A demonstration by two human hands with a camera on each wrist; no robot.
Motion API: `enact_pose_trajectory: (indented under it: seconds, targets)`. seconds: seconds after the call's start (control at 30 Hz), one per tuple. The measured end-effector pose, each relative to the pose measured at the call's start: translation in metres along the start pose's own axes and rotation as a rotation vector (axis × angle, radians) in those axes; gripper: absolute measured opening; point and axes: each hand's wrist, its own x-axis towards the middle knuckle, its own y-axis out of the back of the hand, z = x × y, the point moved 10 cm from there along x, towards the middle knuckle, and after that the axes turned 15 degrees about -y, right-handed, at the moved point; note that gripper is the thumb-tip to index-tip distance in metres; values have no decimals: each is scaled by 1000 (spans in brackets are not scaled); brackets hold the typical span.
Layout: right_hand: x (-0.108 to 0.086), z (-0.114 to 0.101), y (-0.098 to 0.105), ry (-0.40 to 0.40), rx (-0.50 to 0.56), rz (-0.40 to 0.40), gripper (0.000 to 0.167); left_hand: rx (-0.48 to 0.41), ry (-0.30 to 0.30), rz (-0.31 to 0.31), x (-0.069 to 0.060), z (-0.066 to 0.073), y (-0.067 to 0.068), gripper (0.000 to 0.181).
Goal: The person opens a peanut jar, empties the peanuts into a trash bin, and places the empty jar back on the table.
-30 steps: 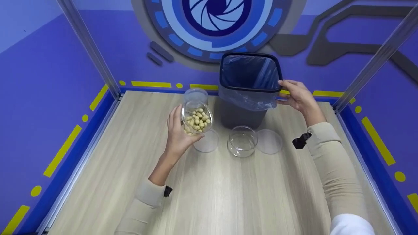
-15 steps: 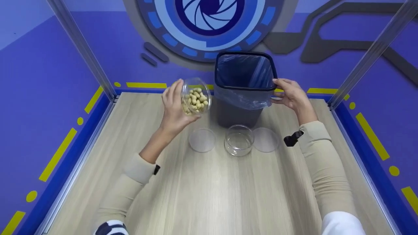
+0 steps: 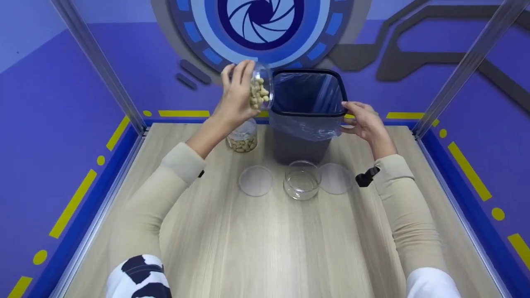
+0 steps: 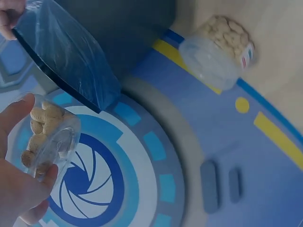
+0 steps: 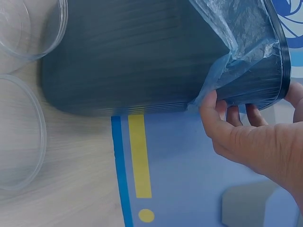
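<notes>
My left hand grips a clear plastic jar tipped on its side, with peanuts lying in it. The jar's mouth faces right, beside the left rim of a dark trash bin and slightly above it. A thin translucent bag lines the bin and folds down over its outside. On the bin's right side, my right hand pinches the black rim, thumb on top and fingers below against the bag and wall. The right wrist view shows these fingers close to the liner's edge.
Another jar with peanuts stands left of the bin. In front of the bin is an empty clear jar, between two round translucent lids lying flat on the wooden table. A blue patterned wall rises behind.
My left hand has carried the jar up and toward the bin, tilting it further sideways. The standing peanut jar behind it has come into view. My right hand keeps its hold on the rim.
</notes>
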Motion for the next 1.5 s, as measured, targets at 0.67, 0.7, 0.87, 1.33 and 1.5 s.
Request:
enact_pose_trajectory:
  seconds: [0.67,0.7,0.87,1.33,1.5]
  targets:
    - [0,-2,-1,-11,20,5,52,206,-133,-258,54,6,-28,96]
    - [0,-3,-1,-8,25,6,50,208,-127,-260,55,6,-28,96]
    - [1,-2,-2,-6,28,-6,53,195,-103,-277,59,6,-28,100]
    - [1,3,-2,-2,8,12,54,167,-79,-261,57,0,-28,106]
    - [-1,1,-2,0,16,7,56,165,-72,-273,58,0,-29,104]
